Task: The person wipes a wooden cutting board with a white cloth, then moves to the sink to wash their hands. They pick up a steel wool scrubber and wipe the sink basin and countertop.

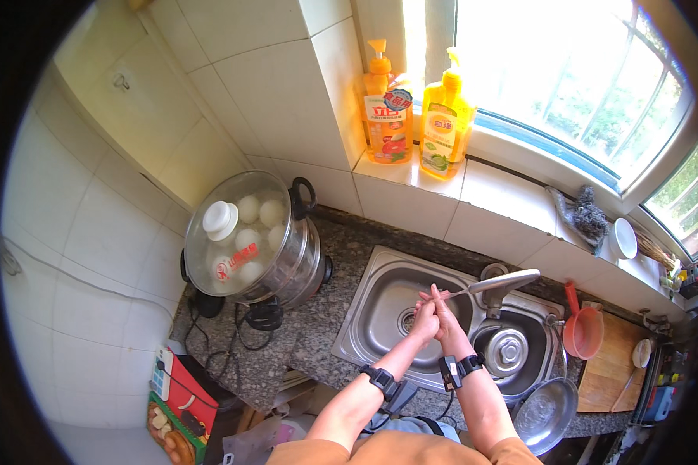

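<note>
Both hands meet over the left basin of a stainless steel double sink (378, 302), beneath the faucet (503, 281), whose thin stream of water reaches them. My left hand (425, 323) is pressed against my right hand (445, 314), the fingers overlapping; some fingers are hidden between the palms. No object shows in either hand. Each wrist wears a black strapped device. In the right basin lies a round stainless steel lid or pot (506, 352).
A steamer pot (291, 261) with round white items under its glass lid stands left. Two pump bottles, one orange (387, 128) and one yellow (447, 122), stand on the sill. Right are a red plastic dipper (583, 334), a metal pan (545, 415) and a wooden cutting board (613, 360).
</note>
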Demonstrator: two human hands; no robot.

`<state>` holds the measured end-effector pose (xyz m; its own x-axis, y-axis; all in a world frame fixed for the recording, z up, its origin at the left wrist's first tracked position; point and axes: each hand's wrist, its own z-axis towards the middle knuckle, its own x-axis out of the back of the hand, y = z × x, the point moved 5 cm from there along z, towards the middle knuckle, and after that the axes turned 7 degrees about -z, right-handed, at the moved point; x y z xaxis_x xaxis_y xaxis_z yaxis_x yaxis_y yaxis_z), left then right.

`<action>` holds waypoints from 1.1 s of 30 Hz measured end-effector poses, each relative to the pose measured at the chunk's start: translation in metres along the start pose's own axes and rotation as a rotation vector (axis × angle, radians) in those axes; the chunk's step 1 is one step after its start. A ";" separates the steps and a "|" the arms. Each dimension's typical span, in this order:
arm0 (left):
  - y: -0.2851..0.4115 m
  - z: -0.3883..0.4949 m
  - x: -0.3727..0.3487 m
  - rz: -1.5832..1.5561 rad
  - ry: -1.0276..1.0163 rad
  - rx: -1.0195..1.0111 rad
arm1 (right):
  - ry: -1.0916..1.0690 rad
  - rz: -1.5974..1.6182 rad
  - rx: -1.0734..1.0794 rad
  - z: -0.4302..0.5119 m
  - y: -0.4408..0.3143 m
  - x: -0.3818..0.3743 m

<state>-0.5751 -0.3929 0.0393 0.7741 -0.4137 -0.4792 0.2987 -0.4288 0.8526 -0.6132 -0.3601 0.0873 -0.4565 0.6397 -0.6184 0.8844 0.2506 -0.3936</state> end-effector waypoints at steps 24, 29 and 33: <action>0.053 -0.007 -0.005 0.724 0.130 0.015 | -0.114 0.018 0.051 -0.030 0.039 -0.016; 0.085 -0.024 -0.018 1.216 0.411 -0.208 | 0.061 -0.263 0.236 -0.057 0.044 -0.035; 0.084 -0.030 -0.027 1.249 0.392 -0.142 | 0.102 -0.185 0.084 -0.042 0.046 -0.023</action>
<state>-0.5539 -0.3938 0.1302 0.6721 -0.1979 0.7135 -0.6939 0.1677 0.7002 -0.5577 -0.3322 0.1120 -0.5944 0.6594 -0.4603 0.7735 0.3121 -0.5516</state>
